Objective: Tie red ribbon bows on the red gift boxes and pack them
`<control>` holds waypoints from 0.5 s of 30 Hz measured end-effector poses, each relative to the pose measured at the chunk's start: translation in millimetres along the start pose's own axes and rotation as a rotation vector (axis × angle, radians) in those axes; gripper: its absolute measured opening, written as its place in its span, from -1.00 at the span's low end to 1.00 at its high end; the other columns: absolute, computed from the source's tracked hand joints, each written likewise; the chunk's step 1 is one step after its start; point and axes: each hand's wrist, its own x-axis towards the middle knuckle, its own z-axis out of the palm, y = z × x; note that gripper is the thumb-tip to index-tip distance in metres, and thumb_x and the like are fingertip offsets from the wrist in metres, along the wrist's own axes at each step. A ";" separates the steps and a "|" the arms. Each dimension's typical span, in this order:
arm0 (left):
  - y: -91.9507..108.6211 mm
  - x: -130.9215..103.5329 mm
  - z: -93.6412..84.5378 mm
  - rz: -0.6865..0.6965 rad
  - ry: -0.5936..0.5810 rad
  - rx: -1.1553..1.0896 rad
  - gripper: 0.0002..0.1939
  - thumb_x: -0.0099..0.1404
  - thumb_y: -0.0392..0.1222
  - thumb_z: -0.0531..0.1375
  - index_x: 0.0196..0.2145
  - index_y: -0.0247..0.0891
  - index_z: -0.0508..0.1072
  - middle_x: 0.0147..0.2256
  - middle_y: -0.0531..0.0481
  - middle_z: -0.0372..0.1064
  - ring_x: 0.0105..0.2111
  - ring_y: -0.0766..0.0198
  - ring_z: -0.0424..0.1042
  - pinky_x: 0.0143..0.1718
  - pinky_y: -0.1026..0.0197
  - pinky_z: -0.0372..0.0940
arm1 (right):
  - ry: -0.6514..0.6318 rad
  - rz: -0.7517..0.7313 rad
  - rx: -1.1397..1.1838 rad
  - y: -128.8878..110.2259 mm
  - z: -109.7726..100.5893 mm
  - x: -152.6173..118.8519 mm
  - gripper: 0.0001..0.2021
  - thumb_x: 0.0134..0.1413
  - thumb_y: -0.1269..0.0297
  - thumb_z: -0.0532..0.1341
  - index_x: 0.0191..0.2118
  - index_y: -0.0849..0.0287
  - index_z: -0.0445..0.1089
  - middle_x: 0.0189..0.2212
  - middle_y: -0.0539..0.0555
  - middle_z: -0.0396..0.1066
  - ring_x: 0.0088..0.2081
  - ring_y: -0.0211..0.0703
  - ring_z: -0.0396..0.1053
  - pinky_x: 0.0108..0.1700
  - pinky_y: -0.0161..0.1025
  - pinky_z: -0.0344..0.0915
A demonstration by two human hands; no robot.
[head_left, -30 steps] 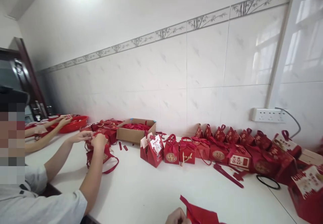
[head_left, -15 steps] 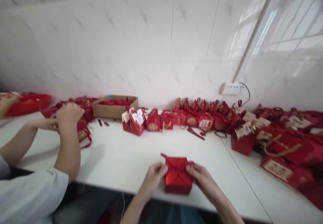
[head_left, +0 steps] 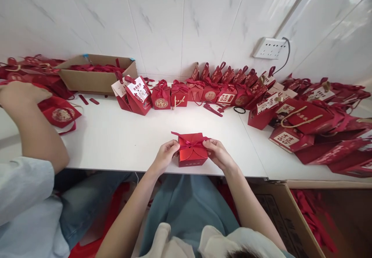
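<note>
A small red gift box (head_left: pixel 193 161) with folded, petal-like top flaps sits near the table's front edge. Across its top runs a dark red ribbon (head_left: pixel 190 145), crossed or knotted in the middle, with one loose end sticking out at the upper left. My left hand (head_left: pixel 166 155) is closed at the box's left side, thumb and fingers pinching the ribbon there. On the opposite side my right hand (head_left: pixel 218 154) pinches the ribbon near the top right corner. The fingertips partly cover where the ribbon is gripped.
Finished-looking red gift boxes (head_left: pixel 162 102) line the wall, with more red bags (head_left: pixel 308 112) piled at right. A cardboard box (head_left: pixel 95 83) of red ribbons stands back left. A co-worker's arm (head_left: pixel 37 130) reaches in at left. An open carton (head_left: pixel 299 219) is below right. A black ring (head_left: pixel 239 110) lies behind.
The view has tilted downward, bringing my lap and the carton at lower right into sight. Both my hands stay at the ribbon on the box. The co-worker's arms show farther left.
</note>
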 end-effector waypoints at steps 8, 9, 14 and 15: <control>-6.7 3.7 -3.6 0.009 0.012 0.048 -0.68 0.11 0.01 0.15 -0.58 -0.25 0.19 -0.56 0.13 0.07 -0.55 0.40 0.06 -0.50 0.30 0.03 | -0.017 0.001 -0.018 5.9 -4.9 1.6 -0.54 -0.30 0.00 0.40 -0.67 0.17 0.15 -0.74 -0.15 0.04 -0.65 -0.43 -0.06 -0.55 -0.34 -0.09; -5.8 3.5 -5.1 0.002 0.011 0.060 -0.68 0.11 0.02 0.15 -0.58 -0.25 0.19 -0.56 0.12 0.09 -0.54 0.40 0.09 -0.49 0.29 0.06 | -0.022 0.001 -0.033 5.9 -7.0 1.1 -0.54 -0.33 -0.03 0.41 -0.65 0.17 0.17 -0.74 -0.15 0.07 -0.65 -0.42 -0.03 -0.54 -0.34 -0.06; 0.5 -0.5 -7.3 -0.015 0.090 0.145 -0.66 0.08 0.10 0.17 -0.42 -0.23 0.26 -0.43 0.06 0.21 -0.40 0.29 0.25 -0.32 0.21 0.20 | -0.036 -0.026 -0.119 0.1 -16.5 0.4 -0.44 -0.49 -0.23 0.37 -0.55 0.16 0.24 -0.66 -0.11 0.15 -0.59 -0.34 0.12 -0.45 -0.27 0.12; 2.6 -1.7 -4.2 -0.011 0.137 0.180 -0.65 0.07 0.09 0.18 -0.35 -0.22 0.26 -0.35 0.03 0.24 -0.32 0.26 0.28 -0.26 0.19 0.21 | -0.019 -0.046 -0.139 -2.0 -17.0 1.0 -0.45 -0.41 -0.26 0.33 -0.56 0.16 0.22 -0.65 -0.11 0.15 -0.58 -0.34 0.12 -0.43 -0.27 0.12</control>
